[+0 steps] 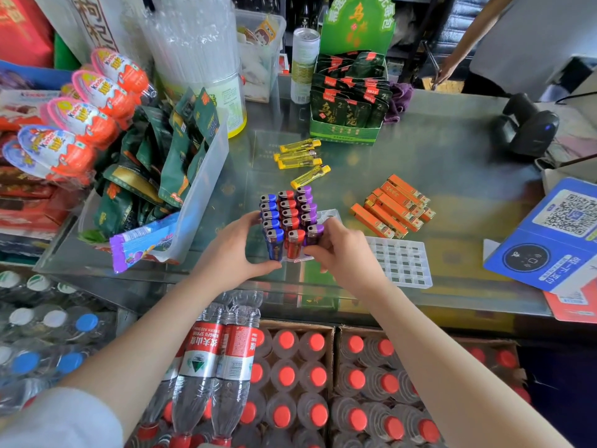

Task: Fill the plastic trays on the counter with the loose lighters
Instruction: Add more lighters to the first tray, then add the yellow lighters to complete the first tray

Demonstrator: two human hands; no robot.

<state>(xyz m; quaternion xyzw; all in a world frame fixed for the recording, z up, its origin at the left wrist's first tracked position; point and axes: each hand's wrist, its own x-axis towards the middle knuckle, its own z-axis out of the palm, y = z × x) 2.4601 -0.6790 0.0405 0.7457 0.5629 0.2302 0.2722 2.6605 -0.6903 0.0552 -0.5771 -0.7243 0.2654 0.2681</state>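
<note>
Head: hands (239, 250) cupping lighter tray (328, 216).

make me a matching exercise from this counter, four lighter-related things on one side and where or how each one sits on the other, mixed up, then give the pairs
Things:
1. yellow lighters
2. orange lighters
3. empty tray
4. blue, red and purple lighters

States:
A. standing upright in rows in a tray, between both hands
B. lying loose in front of the green display box
C. lying in a pile right of the filled tray
D. flat on the counter by the right hand, slots unfilled

Pairs: 1-B, 2-C, 3-D, 4-A
</note>
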